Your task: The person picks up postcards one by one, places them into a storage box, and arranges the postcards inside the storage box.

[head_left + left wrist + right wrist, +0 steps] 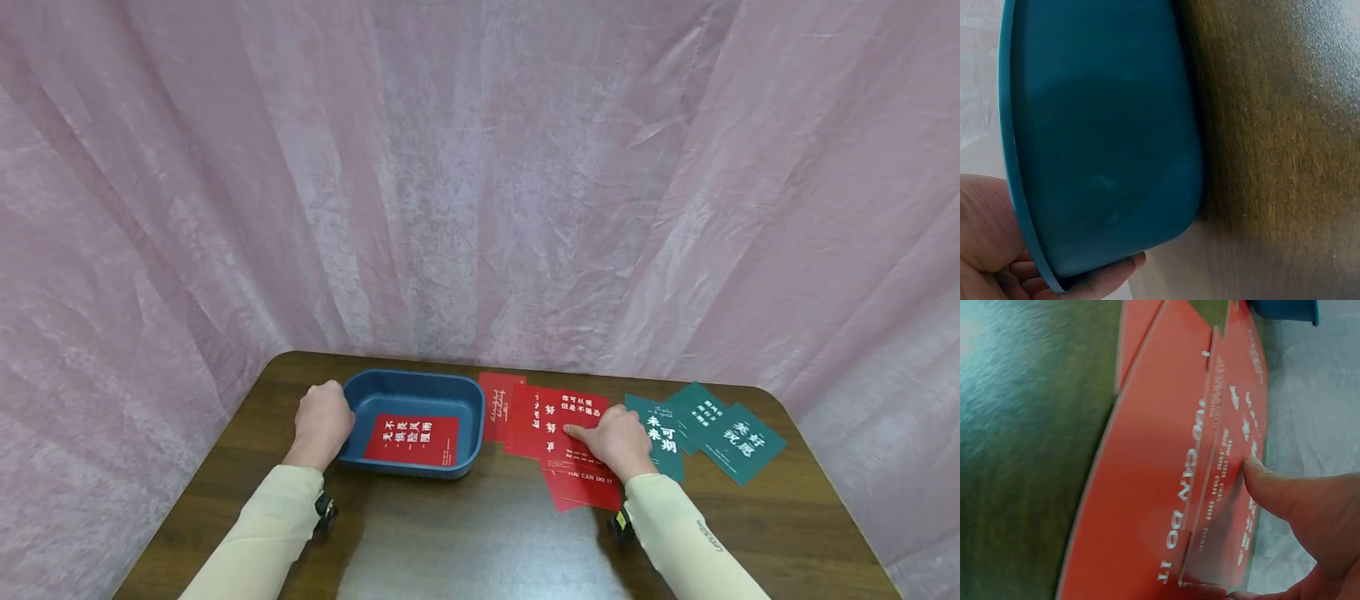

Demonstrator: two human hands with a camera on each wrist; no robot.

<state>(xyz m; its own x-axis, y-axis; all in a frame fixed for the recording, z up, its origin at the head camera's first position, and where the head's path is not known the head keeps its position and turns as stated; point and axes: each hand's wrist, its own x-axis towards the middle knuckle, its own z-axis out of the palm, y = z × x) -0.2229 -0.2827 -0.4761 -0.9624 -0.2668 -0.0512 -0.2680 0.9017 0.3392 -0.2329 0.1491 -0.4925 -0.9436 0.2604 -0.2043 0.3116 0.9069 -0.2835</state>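
At the left, my left hand (324,421) grips the side rim of a blue tray (408,472); in the left wrist view the fingers curl under the rim at a corner. Inside the tray lies a red card (442,437) with white lettering. My right hand (624,442) holds the top red card (583,419) of an overlapping group by its right side. The thumb lies flat across its face, and in the right wrist view a fingertip shows at the card's edge. Beneath is another red card (1141,481) reading "YOU CAN DO IT".
Another red card (495,407) lies close by the tray's right side. Several green cards, one of them a green card (738,442) turned at an angle, spread over the right of the brown wooden table (465,542). A pink curtain (480,183) hangs behind.
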